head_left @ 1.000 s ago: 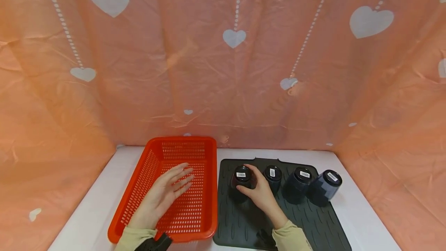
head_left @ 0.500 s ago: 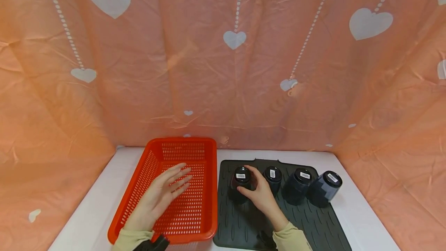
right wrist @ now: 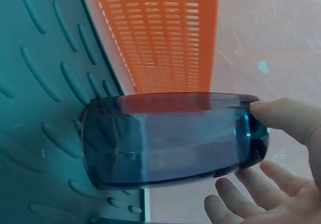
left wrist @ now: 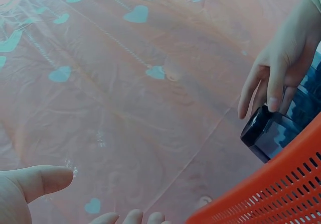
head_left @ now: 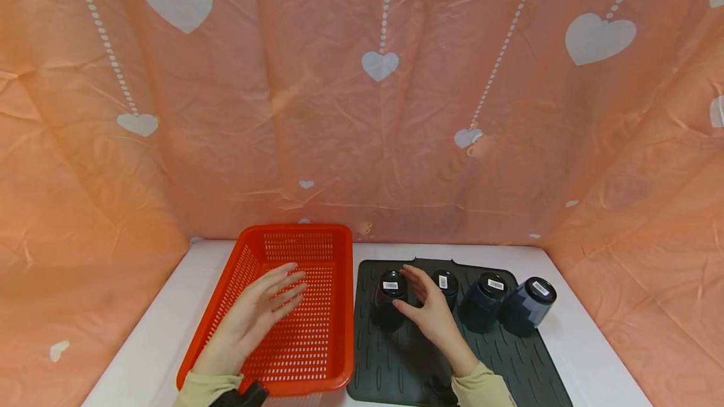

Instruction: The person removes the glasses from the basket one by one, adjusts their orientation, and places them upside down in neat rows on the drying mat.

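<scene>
A dark see-through drinking glass stands upside down at the left of a black ribbed drying mat, its thick base up with a barcode label. My right hand is at its right side, thumb and fingers spread apart. In the right wrist view the thumb overlaps the base edge of the glass, and the other fingers lie loosely beside it. My left hand hovers over the red plastic basket, fingers extended and holding nothing.
To the right stand three more upturned dark glasses: a glass partly behind my right hand, a wider glass, and a tilted-looking glass at the mat's right edge. A white table lies beneath; an orange heart-print sheet hangs behind.
My right hand has loosened from the left glass and shifted slightly right, its fingers spreading. The glass stays in place. My left hand has drifted a little left and toward me.
</scene>
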`<state>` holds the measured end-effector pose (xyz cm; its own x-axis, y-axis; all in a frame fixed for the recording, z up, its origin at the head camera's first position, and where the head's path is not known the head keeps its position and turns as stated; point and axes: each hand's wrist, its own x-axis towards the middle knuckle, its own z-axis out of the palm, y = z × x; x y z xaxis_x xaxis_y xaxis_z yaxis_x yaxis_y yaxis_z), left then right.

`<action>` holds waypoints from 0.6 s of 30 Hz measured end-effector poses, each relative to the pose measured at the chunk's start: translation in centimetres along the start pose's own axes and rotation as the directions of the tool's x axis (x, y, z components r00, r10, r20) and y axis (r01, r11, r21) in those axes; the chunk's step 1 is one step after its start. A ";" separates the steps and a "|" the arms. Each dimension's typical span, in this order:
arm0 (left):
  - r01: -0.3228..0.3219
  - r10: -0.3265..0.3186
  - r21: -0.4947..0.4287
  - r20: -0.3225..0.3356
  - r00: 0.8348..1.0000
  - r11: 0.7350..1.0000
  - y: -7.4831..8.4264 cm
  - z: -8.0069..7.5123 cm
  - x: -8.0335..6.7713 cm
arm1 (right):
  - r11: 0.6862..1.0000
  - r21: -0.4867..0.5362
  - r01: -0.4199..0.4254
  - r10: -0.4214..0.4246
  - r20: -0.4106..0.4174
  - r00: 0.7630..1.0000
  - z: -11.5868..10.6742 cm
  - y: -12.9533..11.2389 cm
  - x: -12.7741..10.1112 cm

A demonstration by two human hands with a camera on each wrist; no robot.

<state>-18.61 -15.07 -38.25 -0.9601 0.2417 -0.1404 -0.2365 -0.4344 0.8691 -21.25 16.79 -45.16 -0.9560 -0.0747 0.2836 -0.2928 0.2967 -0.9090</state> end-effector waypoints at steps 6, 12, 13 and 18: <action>-0.027 0.027 0.006 0.025 0.999 1.000 0.4 -0.3 0.0 | 0.999 0.030 -0.023 0.022 0.015 1.000 -1.1 -1.0 -0.4; -0.045 0.044 0.021 0.039 0.998 0.999 0.9 -0.5 -0.3 | 1.000 0.009 0.009 -0.009 0.031 0.999 -2.8 -2.4 -0.9; -0.045 0.044 0.030 0.044 0.998 0.999 1.0 -0.5 -0.3 | 1.000 0.000 0.021 -0.021 0.034 0.999 -3.3 -2.7 -1.0; -0.062 0.059 0.113 0.032 0.998 0.992 1.9 -0.7 -0.3 | 0.992 -0.095 0.082 -0.078 0.048 0.996 -6.3 -4.2 -1.2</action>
<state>-18.92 -16.62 -36.87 -0.9670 0.2439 -0.0736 -0.1581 -0.3480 0.9240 -18.73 21.61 -39.74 -0.9300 -0.1428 0.3387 -0.3675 0.3784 -0.8495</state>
